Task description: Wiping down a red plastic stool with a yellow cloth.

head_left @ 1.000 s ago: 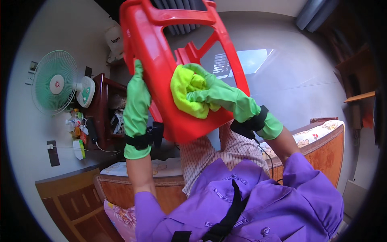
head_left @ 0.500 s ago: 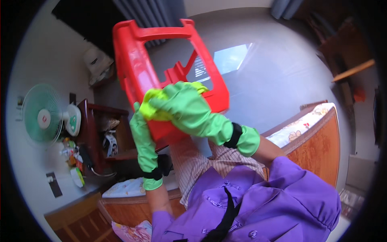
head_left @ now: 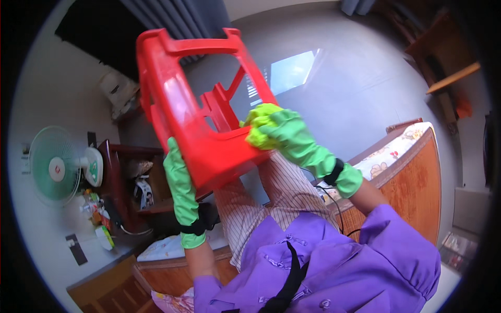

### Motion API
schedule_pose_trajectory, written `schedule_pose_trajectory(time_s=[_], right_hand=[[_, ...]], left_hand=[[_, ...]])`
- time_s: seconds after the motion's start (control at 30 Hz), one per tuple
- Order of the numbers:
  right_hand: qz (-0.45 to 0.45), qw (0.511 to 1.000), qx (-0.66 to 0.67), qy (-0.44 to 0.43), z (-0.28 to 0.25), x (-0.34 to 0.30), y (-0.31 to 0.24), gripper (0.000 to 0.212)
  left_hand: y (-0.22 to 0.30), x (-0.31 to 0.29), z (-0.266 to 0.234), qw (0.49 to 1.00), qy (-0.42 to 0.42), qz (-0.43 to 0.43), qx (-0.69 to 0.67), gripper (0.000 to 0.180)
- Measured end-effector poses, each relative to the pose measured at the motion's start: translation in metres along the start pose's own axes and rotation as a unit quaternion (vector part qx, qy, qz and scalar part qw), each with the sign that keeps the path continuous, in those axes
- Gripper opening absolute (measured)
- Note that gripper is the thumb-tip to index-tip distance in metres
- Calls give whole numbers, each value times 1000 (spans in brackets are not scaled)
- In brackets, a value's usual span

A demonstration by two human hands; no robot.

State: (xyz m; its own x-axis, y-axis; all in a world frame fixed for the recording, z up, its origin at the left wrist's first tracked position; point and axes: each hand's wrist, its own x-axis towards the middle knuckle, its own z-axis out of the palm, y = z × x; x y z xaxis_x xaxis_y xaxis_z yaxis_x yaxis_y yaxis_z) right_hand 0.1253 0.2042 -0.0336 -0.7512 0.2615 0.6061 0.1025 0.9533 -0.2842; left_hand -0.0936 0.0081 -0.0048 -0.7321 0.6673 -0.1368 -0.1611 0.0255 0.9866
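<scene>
A red plastic stool (head_left: 214, 151) is held up in front of me, tilted, its legs pointing away and its frame full of wide openings. My left hand (head_left: 178, 169), in a green rubber glove, grips the stool's left side near its seat end; some of the fingers are hidden behind it. Bunched in my gloved right hand (head_left: 292, 133) is a bright yellow-green cloth (head_left: 262, 128). That hand is closed on the cloth and presses it against the stool's right edge.
On the left, a green fan (head_left: 56, 168) is beside a dark red wooden cabinet (head_left: 122, 182) with small items. A wooden bench (head_left: 404, 185) with a floral cushion stands at the right. Grey floor (head_left: 360, 73) stretches beyond the stool, and blue curtains (head_left: 182, 18) hang behind it.
My right hand and the cloth have moved right, from the stool's near left part to its right edge. The stool has shifted slightly left; my left hand still holds its left side.
</scene>
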Motion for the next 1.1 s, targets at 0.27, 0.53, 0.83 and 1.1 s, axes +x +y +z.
schedule_pose_trajectory(time_s=[0.27,0.53,0.83,1.1], right_hand=[[302,850,423,-83,-18,24,-11,23],[189,963,192,4,29,-91,63,42],[296,887,353,-12,19,-85,66,39],[187,965,183,-24,2,-3,-17,22]], left_hand=[[12,-3,28,860,124,359,340,41],[41,-46,72,897,78,186,393,45],[44,-45,70,914,78,180,355,49],[32,-24,33,929,123,90,338,57]])
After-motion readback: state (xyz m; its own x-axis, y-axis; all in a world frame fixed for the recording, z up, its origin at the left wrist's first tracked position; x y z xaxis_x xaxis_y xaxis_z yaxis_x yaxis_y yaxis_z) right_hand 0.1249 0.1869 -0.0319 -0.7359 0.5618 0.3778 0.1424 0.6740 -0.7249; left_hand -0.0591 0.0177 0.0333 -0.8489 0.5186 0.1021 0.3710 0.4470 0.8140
